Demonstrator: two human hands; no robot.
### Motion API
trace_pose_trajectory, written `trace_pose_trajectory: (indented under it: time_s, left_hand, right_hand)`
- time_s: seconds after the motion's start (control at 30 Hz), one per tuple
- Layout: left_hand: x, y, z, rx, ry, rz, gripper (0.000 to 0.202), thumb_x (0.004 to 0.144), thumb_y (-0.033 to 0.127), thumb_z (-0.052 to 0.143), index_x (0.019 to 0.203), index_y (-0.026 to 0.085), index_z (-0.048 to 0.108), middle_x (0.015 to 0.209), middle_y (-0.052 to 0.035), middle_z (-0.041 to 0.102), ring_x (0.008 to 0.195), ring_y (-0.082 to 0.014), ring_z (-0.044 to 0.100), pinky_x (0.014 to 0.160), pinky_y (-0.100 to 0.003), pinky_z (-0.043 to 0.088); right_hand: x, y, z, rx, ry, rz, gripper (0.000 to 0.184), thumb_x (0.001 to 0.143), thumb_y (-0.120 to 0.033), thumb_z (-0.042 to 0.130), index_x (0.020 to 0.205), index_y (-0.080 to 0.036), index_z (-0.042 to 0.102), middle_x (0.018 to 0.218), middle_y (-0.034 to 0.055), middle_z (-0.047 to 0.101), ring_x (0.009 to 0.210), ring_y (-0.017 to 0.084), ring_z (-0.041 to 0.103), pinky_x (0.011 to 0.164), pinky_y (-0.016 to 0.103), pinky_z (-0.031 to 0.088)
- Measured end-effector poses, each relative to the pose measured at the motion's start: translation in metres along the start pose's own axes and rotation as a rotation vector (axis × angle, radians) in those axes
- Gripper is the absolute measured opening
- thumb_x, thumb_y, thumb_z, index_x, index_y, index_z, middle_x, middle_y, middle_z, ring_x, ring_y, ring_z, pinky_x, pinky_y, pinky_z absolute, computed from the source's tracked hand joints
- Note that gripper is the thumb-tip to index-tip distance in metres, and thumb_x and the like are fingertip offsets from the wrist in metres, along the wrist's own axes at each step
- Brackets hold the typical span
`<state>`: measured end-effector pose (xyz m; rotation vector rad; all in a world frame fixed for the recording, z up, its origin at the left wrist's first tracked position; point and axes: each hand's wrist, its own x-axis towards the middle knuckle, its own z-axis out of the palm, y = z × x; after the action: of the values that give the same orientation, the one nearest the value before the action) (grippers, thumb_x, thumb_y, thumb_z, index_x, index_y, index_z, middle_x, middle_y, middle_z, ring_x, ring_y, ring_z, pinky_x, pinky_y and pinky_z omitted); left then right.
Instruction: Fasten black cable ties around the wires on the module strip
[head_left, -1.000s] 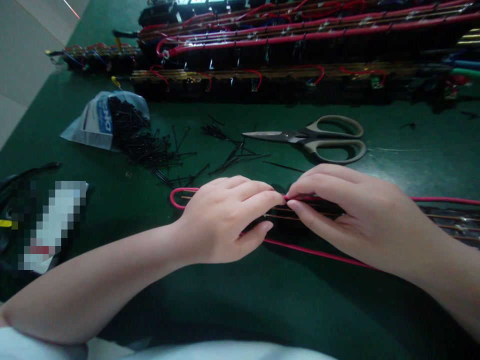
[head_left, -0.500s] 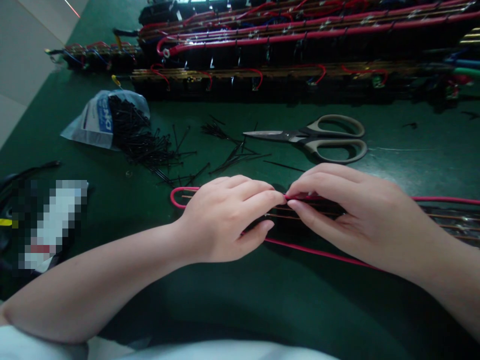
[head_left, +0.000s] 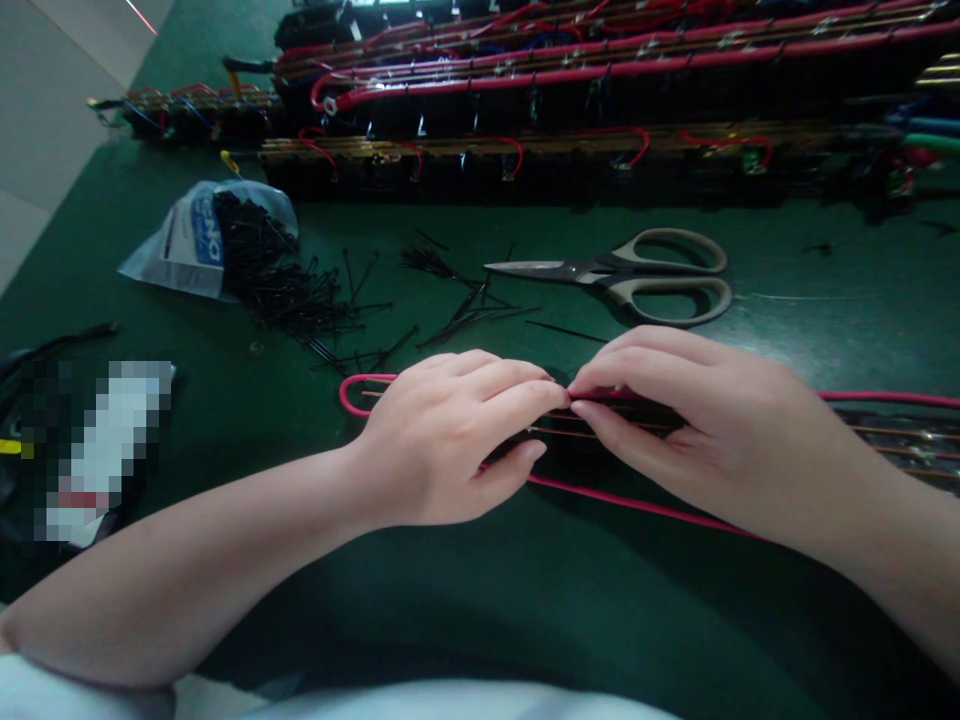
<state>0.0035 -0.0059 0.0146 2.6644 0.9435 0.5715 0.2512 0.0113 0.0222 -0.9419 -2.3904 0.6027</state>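
A long dark strip assembly with thin copper-coloured rods and a looped red wire lies across the green table in front of me. My left hand curls over its left part, fingers pressed together on the red wire. My right hand meets it fingertip to fingertip and pinches the same red wire on top of the strip. What exactly sits between the fingertips is hidden.
Scissors lie beyond my hands. A plastic bag spills several black cable ties at the left. Finished strips with red wires are stacked along the far edge. A blurred object lies at the left.
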Motion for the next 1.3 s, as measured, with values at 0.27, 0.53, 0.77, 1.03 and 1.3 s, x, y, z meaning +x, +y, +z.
trace_pose_trajectory:
  time_s: [0.27,0.53,0.77,1.03,1.3]
  left_hand:
    - [-0.0003,0.0001,0.0000,-0.013,-0.001,-0.010,0.027,0.102,0.026,0.059,0.127,0.017,0.067,0.130,-0.0066,0.076,0.109,-0.0231,0.073,0.091,-0.037,0.056]
    - [0.0001,0.0004,-0.0008,-0.031,-0.009,-0.027,0.028,0.101,0.026,0.059,0.126,0.016,0.068,0.129,-0.0070,0.076,0.110,-0.0240,0.073,0.092,-0.038,0.057]
    - [0.0010,0.0008,-0.0012,-0.021,-0.026,-0.036,0.028,0.101,0.026,0.058,0.126,0.018,0.067,0.129,-0.0069,0.077,0.112,-0.0236,0.074,0.095,-0.037,0.058]
    - [-0.0005,0.0013,0.0002,-0.048,0.021,-0.084,0.047,0.099,0.026,0.059,0.144,0.017,0.053,0.130,-0.0071,0.077,0.113,-0.0219,0.075,0.097,-0.035,0.058]
    - [0.0011,0.0002,-0.0037,-0.104,-0.017,-0.141,0.055,0.096,0.024,0.063,0.150,0.018,0.051,0.132,-0.0065,0.078,0.117,-0.0224,0.076,0.100,-0.037,0.061]
  right_hand:
    - [-0.0009,-0.0012,0.0004,-0.004,0.014,0.005,0.008,0.099,-0.019,0.061,0.097,-0.024,0.067,0.093,0.0040,0.074,0.077,0.018,0.071,0.064,0.029,0.056]
    - [-0.0012,-0.0046,-0.0012,0.002,-0.029,0.039,0.009,0.089,-0.015,0.061,0.088,-0.024,0.062,0.092,0.0051,0.071,0.071,0.018,0.067,0.056,0.030,0.050]
    - [-0.0006,-0.0025,-0.0008,0.018,-0.042,0.026,0.010,0.091,-0.015,0.059,0.089,-0.025,0.062,0.093,0.0055,0.070,0.073,0.019,0.068,0.058,0.031,0.053]
    - [0.0000,-0.0027,-0.0006,0.007,0.013,-0.024,0.013,0.093,-0.012,0.060,0.092,-0.025,0.061,0.091,0.0041,0.071,0.076,0.019,0.069,0.063,0.031,0.056]
    - [0.0013,-0.0055,-0.0016,0.001,0.028,-0.055,0.019,0.097,-0.010,0.054,0.097,-0.029,0.057,0.087,0.0032,0.072,0.078,0.024,0.071,0.068,0.038,0.058]
